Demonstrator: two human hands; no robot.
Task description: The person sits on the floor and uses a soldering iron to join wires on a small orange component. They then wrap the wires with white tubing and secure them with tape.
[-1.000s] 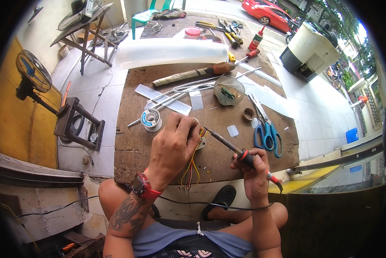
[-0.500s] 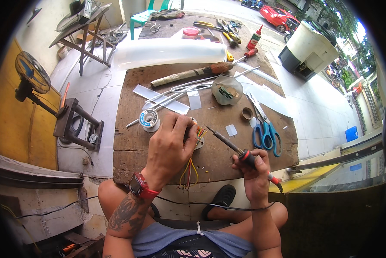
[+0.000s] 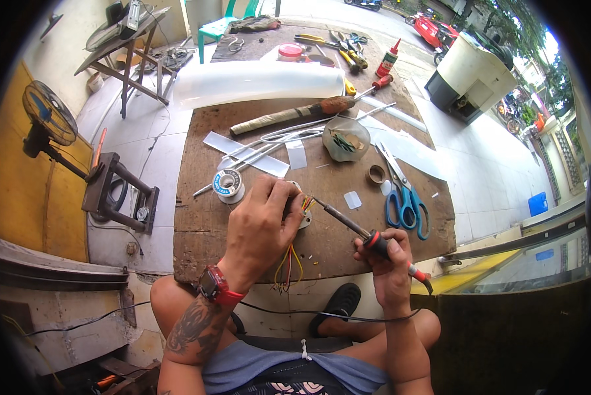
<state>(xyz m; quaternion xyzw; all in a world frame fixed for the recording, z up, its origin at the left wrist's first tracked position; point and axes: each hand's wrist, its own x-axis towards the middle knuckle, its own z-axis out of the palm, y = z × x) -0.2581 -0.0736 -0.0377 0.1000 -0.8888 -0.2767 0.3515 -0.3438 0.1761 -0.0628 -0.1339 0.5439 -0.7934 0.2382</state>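
Note:
My right hand (image 3: 389,257) is wrapped around the red-and-black handle of a soldering iron (image 3: 348,222). The iron slants up and left, its tip at or very near a bunch of coloured wires (image 3: 307,203). Those wires come out of a small, pale metal part (image 3: 305,222) on the table, mostly covered by my left hand (image 3: 259,214). My left fingers are pinched together beside the wires; what they hold is hidden behind them. Below that hand, loops of yellow and red wire (image 3: 293,264) hang past the table's front edge. A solder spool (image 3: 228,184) stands just beyond my left hand.
On the wooden table (image 3: 203,243) lie blue-handled scissors (image 3: 407,207), a brown tape roll (image 3: 376,174), a cut-off plastic cup (image 3: 345,139), white cable (image 3: 289,135) and a wrapped rod (image 3: 282,117). A clear plastic roll (image 3: 262,82), pliers (image 3: 338,45) and a red bottle (image 3: 387,60) are farther back.
The soldering iron's tip has shifted slightly left, up to the coloured wires. My left hand keeps its pinch in nearly the same place.

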